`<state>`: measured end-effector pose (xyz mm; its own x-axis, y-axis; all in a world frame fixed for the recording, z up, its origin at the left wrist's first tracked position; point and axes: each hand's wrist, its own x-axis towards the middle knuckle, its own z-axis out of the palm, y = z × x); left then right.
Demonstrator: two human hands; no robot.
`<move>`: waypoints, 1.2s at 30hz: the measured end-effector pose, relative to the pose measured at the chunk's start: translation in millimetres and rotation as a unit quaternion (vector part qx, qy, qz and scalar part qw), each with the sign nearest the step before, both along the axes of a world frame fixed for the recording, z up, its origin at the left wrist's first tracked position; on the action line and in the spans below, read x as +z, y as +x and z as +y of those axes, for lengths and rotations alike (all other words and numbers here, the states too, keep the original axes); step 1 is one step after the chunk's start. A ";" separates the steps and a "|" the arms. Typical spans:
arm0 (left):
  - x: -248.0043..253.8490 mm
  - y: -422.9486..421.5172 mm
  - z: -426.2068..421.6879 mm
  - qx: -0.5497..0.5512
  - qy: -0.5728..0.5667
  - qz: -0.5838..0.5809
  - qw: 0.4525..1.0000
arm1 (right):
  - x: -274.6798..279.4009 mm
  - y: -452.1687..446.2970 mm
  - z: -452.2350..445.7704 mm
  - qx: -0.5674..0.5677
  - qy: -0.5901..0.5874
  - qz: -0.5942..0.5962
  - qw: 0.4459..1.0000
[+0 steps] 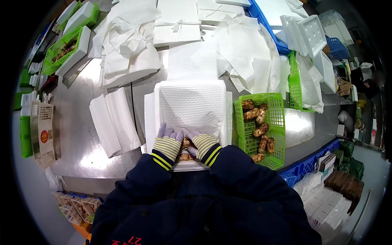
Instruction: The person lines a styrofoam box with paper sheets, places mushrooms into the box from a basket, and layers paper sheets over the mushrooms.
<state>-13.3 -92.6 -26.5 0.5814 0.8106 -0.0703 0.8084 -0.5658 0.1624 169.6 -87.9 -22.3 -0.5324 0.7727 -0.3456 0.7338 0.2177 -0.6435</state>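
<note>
In front of me a white foam box [223,110], lined with textured white paper [192,98], stands on the metal table. My left hand [168,140], in a striped grey and yellow glove, rests inside its near end with fingers stretched out beside the mushrooms. Opposite it, my right hand [202,143], gloved alike, has its fingers and thumb around the end of a brown mushroom [186,143]. A second mushroom [185,157] lies closer to the near wall, between the wrists. Both mushrooms are partly hidden by the gloves.
Right of the box, a green basket [280,136] holds several brown-and-white mushrooms [261,130]. Folded white sheets [114,122] lie left, with more paper stacks [177,22] behind. Another green basket [48,61] sits far left. Foam lids [312,36] and a blue crate [267,26] stand back right.
</note>
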 end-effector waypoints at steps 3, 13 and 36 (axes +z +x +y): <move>21.5 -8.2 5.0 0.035 -0.101 -0.091 0.990 | -7.6 -2.0 0.5 0.010 -0.014 -0.025 1.000; 3.7 -13.7 -4.0 0.030 0.019 -0.132 0.991 | -13.6 -11.2 -3.5 0.009 0.013 -0.013 1.000; -3.3 13.7 -16.8 -0.071 -0.034 -0.087 0.993 | 16.4 79.6 29.2 -0.407 0.012 0.128 0.904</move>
<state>0.4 -109.4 -29.8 0.6983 0.7158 -0.0098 0.6768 -0.6557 0.3346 249.2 -58.7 -5.9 0.1557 0.9502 -0.2700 0.4854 -0.3117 -0.8168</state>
